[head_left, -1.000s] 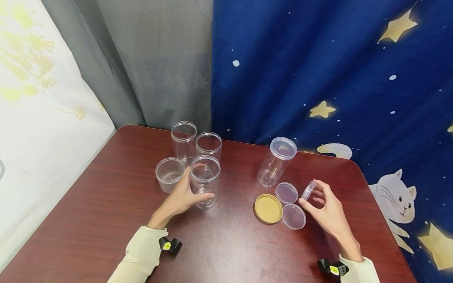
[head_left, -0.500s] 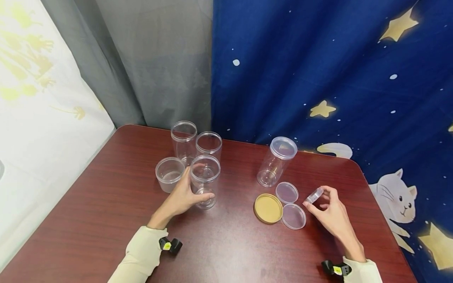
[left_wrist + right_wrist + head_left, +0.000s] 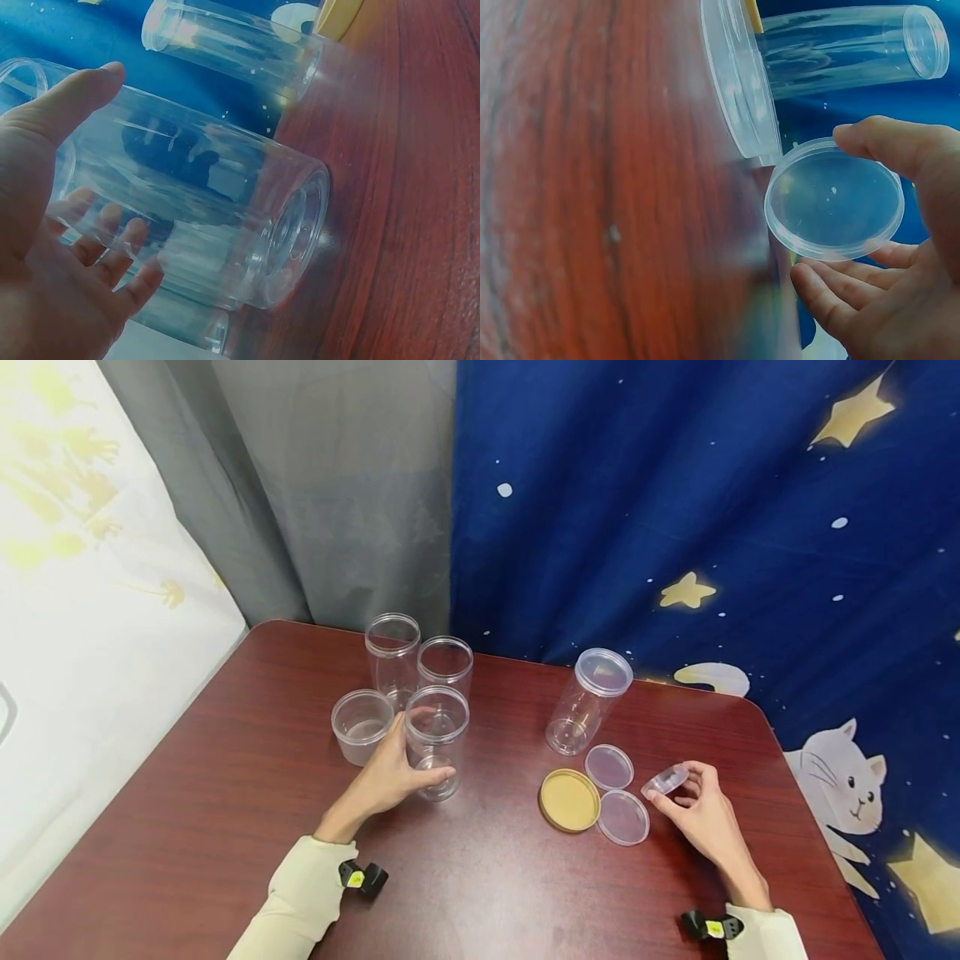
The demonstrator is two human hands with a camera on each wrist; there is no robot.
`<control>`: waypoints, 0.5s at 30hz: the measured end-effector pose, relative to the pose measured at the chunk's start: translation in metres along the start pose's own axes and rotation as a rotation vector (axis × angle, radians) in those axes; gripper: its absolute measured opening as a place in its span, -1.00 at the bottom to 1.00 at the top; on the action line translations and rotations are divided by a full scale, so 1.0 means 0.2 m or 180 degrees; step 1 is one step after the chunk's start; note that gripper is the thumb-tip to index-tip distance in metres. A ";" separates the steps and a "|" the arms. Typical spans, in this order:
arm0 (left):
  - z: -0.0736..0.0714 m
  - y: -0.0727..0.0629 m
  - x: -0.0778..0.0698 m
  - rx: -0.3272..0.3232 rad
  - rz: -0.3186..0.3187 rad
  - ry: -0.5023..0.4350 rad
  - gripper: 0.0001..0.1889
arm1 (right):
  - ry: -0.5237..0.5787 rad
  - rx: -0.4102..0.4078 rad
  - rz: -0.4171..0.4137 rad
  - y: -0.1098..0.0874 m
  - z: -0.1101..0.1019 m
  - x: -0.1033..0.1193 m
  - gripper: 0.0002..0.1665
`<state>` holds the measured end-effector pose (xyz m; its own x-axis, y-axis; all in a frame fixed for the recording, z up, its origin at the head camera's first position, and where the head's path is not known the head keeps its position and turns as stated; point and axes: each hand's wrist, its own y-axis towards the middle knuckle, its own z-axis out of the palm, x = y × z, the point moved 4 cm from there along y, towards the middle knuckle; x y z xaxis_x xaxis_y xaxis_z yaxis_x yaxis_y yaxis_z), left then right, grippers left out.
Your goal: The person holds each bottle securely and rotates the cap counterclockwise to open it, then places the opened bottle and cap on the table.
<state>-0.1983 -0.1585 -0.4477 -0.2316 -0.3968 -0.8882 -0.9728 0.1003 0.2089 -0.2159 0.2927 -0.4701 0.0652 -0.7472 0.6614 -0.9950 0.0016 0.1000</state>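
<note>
My left hand (image 3: 381, 778) holds a tall clear plastic jar (image 3: 435, 747) standing lidless on the table. In the left wrist view, the thumb lies along one side of that jar (image 3: 217, 187) and the fingers show through its wall. At the right, my right hand (image 3: 705, 818) pinches a clear round lid (image 3: 666, 780) by its edge, tilted. The right wrist view has this lid (image 3: 834, 201) between thumb and fingers. Nearest it on the table lie two flat clear lids, a farther one (image 3: 609, 767) and a nearer one (image 3: 623, 817), next to a gold lid (image 3: 569, 802).
Two tall open jars, one at the left (image 3: 393, 664) and one at the right (image 3: 447, 662), stand behind the held jar. A short open tub (image 3: 362, 727) is beside my left hand. One jar with a lid on (image 3: 576, 714) stands farther back. Curtains (image 3: 555, 510) hang behind the table.
My right hand has shifted slightly right and turned the pinched lid from steeply upright to a flatter tilt. The left hand keeps its hold on the jar in the same place.
</note>
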 end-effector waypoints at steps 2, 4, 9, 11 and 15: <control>0.00 0.00 0.00 0.0009 -0.0012 0.0038 -0.10 | 0.0051 0.0015 0.0030 0.00 0.00 -0.01 -0.12; 0.00 0.00 -0.01 0.0022 -0.0018 0.0062 -0.10 | 0.0059 0.0054 0.0068 -0.01 0.00 -0.01 -0.11; 0.00 -0.01 -0.01 0.0013 -0.0025 0.0108 -0.10 | -0.0023 0.0171 0.0142 -0.03 -0.02 -0.01 -0.07; 0.00 -0.01 -0.01 -0.0001 -0.0025 0.0135 -0.10 | -0.0097 0.0214 0.0138 -0.03 -0.02 -0.01 -0.05; 0.00 -0.02 -0.01 0.0001 -0.0040 0.0172 -0.10 | -0.0285 0.0322 0.0097 -0.04 -0.02 -0.03 -0.01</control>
<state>-0.1948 -0.1578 -0.4458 -0.2195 -0.4466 -0.8674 -0.9756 0.0953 0.1978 -0.2089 0.2991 -0.4725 0.0324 -0.8042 0.5935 -0.9993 -0.0385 0.0023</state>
